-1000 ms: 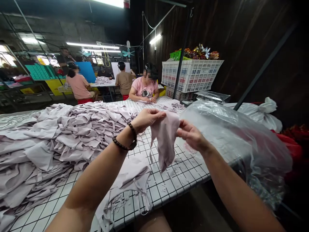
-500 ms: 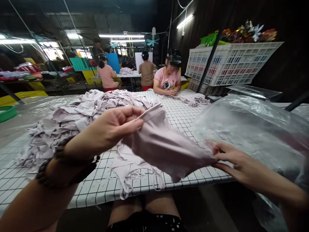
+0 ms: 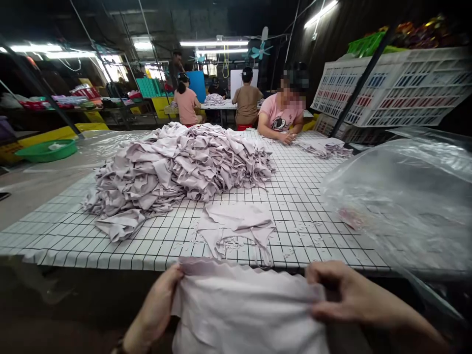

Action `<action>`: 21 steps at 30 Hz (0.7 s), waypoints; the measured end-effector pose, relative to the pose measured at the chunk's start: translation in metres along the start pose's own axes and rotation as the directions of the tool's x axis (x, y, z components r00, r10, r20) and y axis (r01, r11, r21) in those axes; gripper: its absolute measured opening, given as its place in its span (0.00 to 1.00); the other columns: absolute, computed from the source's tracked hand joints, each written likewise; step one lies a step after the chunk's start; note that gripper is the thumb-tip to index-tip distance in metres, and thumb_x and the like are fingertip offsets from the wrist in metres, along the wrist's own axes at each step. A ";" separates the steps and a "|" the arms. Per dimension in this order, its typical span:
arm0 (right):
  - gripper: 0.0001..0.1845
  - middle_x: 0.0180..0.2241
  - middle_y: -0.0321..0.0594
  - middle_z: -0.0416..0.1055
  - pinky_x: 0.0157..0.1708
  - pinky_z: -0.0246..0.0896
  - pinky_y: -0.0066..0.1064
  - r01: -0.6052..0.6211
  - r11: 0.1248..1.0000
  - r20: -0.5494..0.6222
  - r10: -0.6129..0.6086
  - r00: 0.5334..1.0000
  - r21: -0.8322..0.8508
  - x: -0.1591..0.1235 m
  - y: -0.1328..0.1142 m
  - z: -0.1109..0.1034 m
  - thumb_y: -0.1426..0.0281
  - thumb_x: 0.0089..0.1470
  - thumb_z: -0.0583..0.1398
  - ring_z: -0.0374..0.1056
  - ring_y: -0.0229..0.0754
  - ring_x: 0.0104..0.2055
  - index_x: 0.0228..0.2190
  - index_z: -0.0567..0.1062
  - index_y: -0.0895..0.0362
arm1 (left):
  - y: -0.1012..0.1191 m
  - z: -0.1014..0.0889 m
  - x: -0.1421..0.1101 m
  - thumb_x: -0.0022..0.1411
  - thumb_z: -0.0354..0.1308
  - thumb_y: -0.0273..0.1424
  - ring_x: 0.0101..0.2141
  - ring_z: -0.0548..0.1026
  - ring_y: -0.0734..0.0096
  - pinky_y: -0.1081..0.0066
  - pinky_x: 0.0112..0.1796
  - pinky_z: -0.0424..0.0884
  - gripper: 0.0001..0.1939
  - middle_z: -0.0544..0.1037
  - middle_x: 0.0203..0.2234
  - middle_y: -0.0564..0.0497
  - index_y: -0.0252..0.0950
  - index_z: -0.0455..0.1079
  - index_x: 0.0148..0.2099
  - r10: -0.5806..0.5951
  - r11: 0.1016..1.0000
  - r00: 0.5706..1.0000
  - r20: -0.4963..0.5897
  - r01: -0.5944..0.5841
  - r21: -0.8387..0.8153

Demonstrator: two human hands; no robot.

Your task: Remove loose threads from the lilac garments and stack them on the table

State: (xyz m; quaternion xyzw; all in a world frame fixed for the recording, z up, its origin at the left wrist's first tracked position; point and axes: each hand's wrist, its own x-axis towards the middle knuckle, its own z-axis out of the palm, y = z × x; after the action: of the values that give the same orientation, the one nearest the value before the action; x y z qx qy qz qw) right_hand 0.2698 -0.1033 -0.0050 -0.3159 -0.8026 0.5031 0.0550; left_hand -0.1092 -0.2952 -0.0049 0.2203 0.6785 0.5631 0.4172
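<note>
Stretched between both hands is a pale mauve garment (image 3: 247, 309) with a wavy upper edge, held low in front of the table's near edge. My left hand (image 3: 158, 297) pinches its left top corner. At the right top corner, the thumb and fingers of my right hand (image 3: 342, 295) are closed on the cloth. Just beyond it, a similar strapped garment (image 3: 236, 219) lies flat on the checked tablecloth (image 3: 302, 196), with small pale scraps around its straps. A large heap of mauve garments (image 3: 199, 162) sits behind and to the left.
A clear plastic bag (image 3: 401, 196) bulges over the table's right side. A green basin (image 3: 47, 151) stands at the far left. Across the table sits a person in a pink shirt (image 3: 280, 115) beside more garments (image 3: 328, 146). White crates (image 3: 391, 88) are stacked at the right.
The garment has come down and towards me, from slanting above the table to spread level below its edge. Both hands have lowered with it. The view has turned left.
</note>
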 end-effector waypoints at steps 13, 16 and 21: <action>0.16 0.37 0.47 0.74 0.38 0.60 0.37 -0.218 0.800 -0.048 0.231 0.972 -0.559 0.076 -0.006 0.083 0.72 0.47 0.59 0.70 0.53 0.41 0.41 0.73 0.54 | -0.081 -0.031 0.035 0.58 0.51 0.40 0.35 0.76 0.60 0.68 0.35 0.68 0.15 0.78 0.31 0.47 0.36 0.69 0.40 -0.088 0.630 0.990 0.113 -0.032 0.776; 0.09 0.32 0.43 0.76 0.34 0.60 0.37 -0.176 0.811 -0.044 0.183 0.982 -0.558 0.076 -0.029 0.053 0.65 0.51 0.59 0.71 0.51 0.35 0.35 0.76 0.49 | -0.022 -0.026 0.046 0.63 0.46 0.43 0.30 0.74 0.64 0.69 0.32 0.67 0.18 0.76 0.28 0.49 0.37 0.70 0.35 0.031 0.580 0.983 0.179 -0.164 0.798; 0.16 0.45 0.44 0.71 0.32 0.59 0.34 -0.063 0.760 -0.206 -0.095 0.974 -0.647 0.159 -0.057 -0.002 0.67 0.61 0.47 0.69 0.47 0.38 0.44 0.72 0.51 | 0.039 0.010 0.131 0.63 0.46 0.30 0.47 0.69 0.60 0.62 0.47 0.66 0.19 0.70 0.46 0.45 0.39 0.65 0.56 0.501 0.311 0.800 0.329 -0.521 0.795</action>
State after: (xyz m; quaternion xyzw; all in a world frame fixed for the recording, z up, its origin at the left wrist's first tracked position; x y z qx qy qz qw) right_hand 0.1184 -0.0287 0.0073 -0.3636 -0.9180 0.1541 0.0375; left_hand -0.1800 -0.1782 -0.0097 0.6047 0.7541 0.2496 0.0579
